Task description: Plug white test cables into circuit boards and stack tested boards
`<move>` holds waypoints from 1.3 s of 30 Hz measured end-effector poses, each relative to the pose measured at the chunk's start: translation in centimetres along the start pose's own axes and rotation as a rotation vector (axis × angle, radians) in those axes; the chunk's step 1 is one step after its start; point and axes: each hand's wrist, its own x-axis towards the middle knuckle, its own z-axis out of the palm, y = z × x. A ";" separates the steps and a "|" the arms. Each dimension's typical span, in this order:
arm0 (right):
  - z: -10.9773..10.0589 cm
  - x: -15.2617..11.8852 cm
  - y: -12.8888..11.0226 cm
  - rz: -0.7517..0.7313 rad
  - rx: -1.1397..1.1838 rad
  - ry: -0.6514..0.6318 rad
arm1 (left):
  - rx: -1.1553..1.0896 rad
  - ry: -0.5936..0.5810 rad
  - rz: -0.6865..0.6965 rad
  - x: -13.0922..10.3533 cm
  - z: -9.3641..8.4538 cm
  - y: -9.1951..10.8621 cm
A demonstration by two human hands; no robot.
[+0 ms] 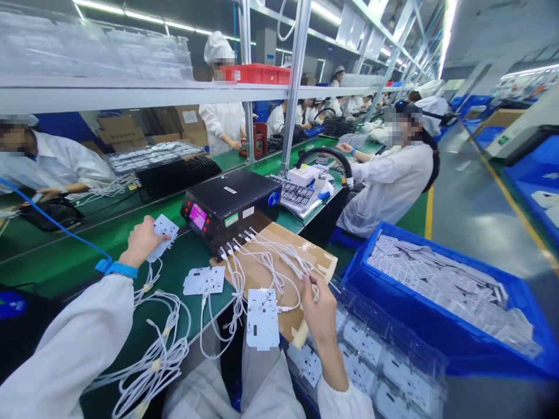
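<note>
My left hand (145, 240) is closed on a white circuit board (162, 228), held up over the green bench left of a black test box (231, 198). My right hand (318, 299) pinches a white cable (300, 266) above a cardboard sheet (286, 326); its tip is hidden by my fingers. Several white cables run from the box's front across the cardboard. A second circuit board (204, 280) lies on the bench with a cable plugged into its lower edge. Another circuit board (262, 320) hangs at the cardboard's near edge above my lap, a cable plugged into its right side.
Coiled white cables (163, 337) lie at the left. Clear trays of circuit boards (371, 355) sit low at the right, beside a blue bin (437, 326) full of white pieces. A co-worker (388, 180) sits beyond; a metal post (294, 87) rises behind the box.
</note>
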 end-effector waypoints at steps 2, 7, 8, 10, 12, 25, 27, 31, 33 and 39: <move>0.8 0.8 -0.4 0.049 0.024 -0.002 | 0.066 0.042 -0.041 -2.8 -1.1 0.7; 2.3 3.0 -3.0 -0.015 0.103 0.017 | -0.068 0.085 -0.091 -9.6 -1.1 3.0; 2.4 3.2 -3.8 -0.047 0.138 0.003 | -0.183 0.059 -0.090 -10.6 -0.5 3.5; 2.3 3.4 -5.5 -0.131 0.210 -0.048 | -0.411 -0.019 -0.095 -12.3 0.8 4.4; 2.1 3.0 -7.0 -0.243 0.272 -0.117 | -0.597 -0.127 -0.119 -13.8 2.3 5.1; 1.1 0.2 -9.5 -0.609 0.386 -0.378 | -0.923 -0.366 -0.150 -16.7 5.4 6.2; 1.1 0.2 -9.6 -0.609 0.376 -0.381 | -0.927 -0.367 -0.161 -16.6 5.6 6.0; 1.1 0.3 -9.5 -0.606 0.360 -0.411 | -0.954 -0.382 -0.190 -16.6 5.6 6.0; 1.1 0.3 -9.4 -0.612 0.359 -0.425 | -0.954 -0.390 -0.194 -16.7 5.6 6.1; 0.7 0.5 -9.3 -0.640 0.286 -0.507 | -0.862 -0.412 -0.141 -16.8 6.2 5.5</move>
